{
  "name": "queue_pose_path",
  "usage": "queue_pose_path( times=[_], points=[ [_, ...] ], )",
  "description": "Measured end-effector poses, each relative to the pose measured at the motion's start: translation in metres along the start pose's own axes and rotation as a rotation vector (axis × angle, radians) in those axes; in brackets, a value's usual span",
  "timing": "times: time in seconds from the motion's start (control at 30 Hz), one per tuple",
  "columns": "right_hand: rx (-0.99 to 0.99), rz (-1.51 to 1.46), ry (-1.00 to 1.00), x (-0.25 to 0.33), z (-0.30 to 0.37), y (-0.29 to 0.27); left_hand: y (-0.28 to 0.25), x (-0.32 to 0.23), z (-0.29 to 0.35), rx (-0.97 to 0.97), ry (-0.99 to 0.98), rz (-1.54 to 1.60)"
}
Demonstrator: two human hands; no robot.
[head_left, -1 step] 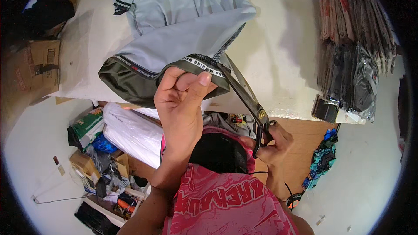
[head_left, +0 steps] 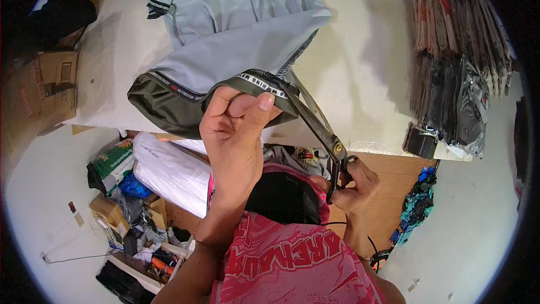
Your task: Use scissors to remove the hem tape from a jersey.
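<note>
A light grey garment (head_left: 242, 42) lies spread over the white table, its near end folded up toward me. Its dark olive hem band (head_left: 163, 104) bears a narrow black-and-white printed tape (head_left: 256, 81). My left hand (head_left: 233, 129) is closed on this band, thumb on top and fingers curled under the cloth. My right hand (head_left: 357, 186) grips the handles of large dark metal scissors (head_left: 337, 147). The blades stand slightly apart, their tips at the seam edge of the band, just right of my left thumb. Exactly how the cloth lies between them is hard to see.
Packed dark garments (head_left: 444, 73) in clear bags line the table's right side. A cardboard box (head_left: 53, 87) and a black cloth item (head_left: 62, 17) are at the left. Below the table lie a white wrapped bundle (head_left: 169, 169), cluttered boxes, and blue-black cloth (head_left: 416, 202).
The band's edge by the scissor tips has shifted very slightly. Both hands keep their place and hold.
</note>
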State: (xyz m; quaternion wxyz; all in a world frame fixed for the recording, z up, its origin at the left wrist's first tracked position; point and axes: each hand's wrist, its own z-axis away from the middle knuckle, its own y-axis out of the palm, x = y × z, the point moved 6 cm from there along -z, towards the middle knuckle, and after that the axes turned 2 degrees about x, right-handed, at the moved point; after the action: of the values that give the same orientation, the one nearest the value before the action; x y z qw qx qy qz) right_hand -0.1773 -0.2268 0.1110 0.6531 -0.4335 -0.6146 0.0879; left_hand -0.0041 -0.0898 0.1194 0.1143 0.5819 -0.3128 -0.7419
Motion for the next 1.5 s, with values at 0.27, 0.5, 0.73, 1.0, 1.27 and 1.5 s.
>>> queue_pose_path(
  times=[0.27,0.5,0.73,1.0,1.27,1.5],
  points=[
    [-0.109,0.114,-0.121,-0.003,-0.004,0.005,0.001,0.0,-0.004,-0.048,0.035,-0.011],
    [-0.079,0.131,-0.075,-0.014,0.002,0.001,0.005,-0.003,-0.002,-0.083,0.018,-0.036],
    [-0.107,0.16,-0.095,-0.004,-0.003,-0.001,0.001,-0.004,-0.002,-0.031,0.05,-0.113],
    [-0.096,0.151,-0.129,-0.004,-0.004,-0.005,0.006,-0.005,0.0,-0.009,0.052,-0.157],
    [-0.172,0.133,-0.083,-0.011,0.0,-0.011,0.008,-0.005,-0.001,-0.026,0.042,-0.154],
    [-0.071,-0.14,0.143,-0.021,-0.004,-0.003,0.004,-0.001,-0.002,-0.003,0.073,-0.119]
  ],
)
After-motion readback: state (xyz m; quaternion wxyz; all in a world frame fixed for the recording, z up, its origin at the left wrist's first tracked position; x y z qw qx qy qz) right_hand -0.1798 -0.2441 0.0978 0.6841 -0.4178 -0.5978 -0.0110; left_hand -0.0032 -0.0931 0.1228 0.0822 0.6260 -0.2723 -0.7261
